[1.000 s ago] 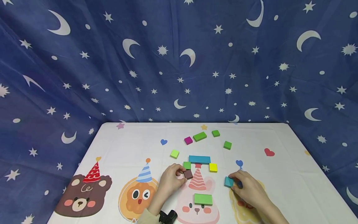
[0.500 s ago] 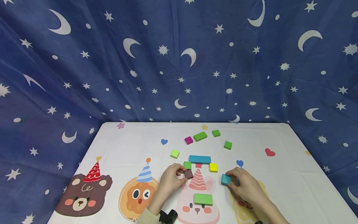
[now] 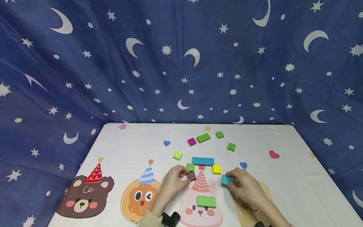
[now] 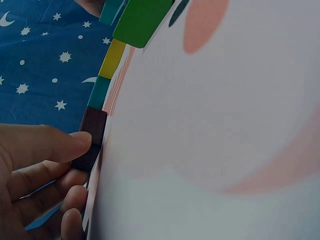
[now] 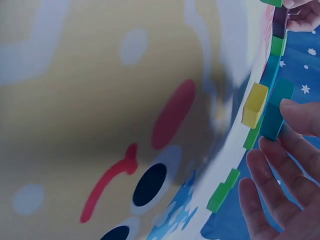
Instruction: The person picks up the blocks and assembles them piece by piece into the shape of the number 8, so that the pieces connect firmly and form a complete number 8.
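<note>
My left hand (image 3: 173, 183) pinches a small dark brown block (image 3: 191, 176) between thumb and fingers; the left wrist view shows the thumb on that brown block (image 4: 93, 126). Directly behind it sits a green block (image 3: 190, 167), at the left end of a long blue block (image 3: 203, 161). A yellow block (image 3: 216, 169) lies at the blue block's right end. My right hand (image 3: 246, 186) pinches a teal block (image 3: 225, 180), in front and to the right of the yellow one. In the right wrist view, thumb and fingertips grip the teal block (image 5: 278, 109).
Nearer me lies a green rectangular block (image 3: 206, 201). Farther back are a lime block (image 3: 177, 155), a magenta block (image 3: 192, 142), a longer green block (image 3: 203, 138) and two small green blocks (image 3: 219, 135). A cartoon-printed white cloth (image 3: 136, 142) covers the table; a starry blue curtain (image 3: 158, 63) hangs behind.
My right hand has moved left with the teal block, bringing it closer to the yellow block. The left hand stays at the brown block, and the other blocks have not moved.
</note>
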Demonstrator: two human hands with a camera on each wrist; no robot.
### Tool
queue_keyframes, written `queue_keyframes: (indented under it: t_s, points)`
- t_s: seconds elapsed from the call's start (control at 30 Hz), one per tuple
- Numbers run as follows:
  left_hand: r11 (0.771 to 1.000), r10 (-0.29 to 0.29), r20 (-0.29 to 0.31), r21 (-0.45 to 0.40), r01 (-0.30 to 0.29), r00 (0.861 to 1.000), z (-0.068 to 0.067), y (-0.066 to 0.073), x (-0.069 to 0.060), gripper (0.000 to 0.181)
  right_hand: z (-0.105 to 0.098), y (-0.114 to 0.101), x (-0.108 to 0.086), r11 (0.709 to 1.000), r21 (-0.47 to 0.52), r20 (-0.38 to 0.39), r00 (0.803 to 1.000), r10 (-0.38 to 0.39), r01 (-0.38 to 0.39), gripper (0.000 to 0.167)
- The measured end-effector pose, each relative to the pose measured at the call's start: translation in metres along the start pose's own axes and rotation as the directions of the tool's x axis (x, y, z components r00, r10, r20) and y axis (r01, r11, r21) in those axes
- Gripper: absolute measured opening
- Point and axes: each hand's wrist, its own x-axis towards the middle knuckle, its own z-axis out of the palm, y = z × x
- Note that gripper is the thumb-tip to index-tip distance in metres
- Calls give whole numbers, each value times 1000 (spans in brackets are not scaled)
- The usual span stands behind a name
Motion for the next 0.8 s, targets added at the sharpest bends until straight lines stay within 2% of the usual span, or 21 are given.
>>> queue_keyframes:
  t_s: [0.6,0.8]
  points:
    - [1000,4,4,-8,-4,1000,0,-1,1,25,8,-14,7,997,5,-28,996,-81,81,32]
    - [1000,-4,12,-16,5,1000,0,-2,1,25,16,-19,11,998,12,-29,998,-61,62,32]
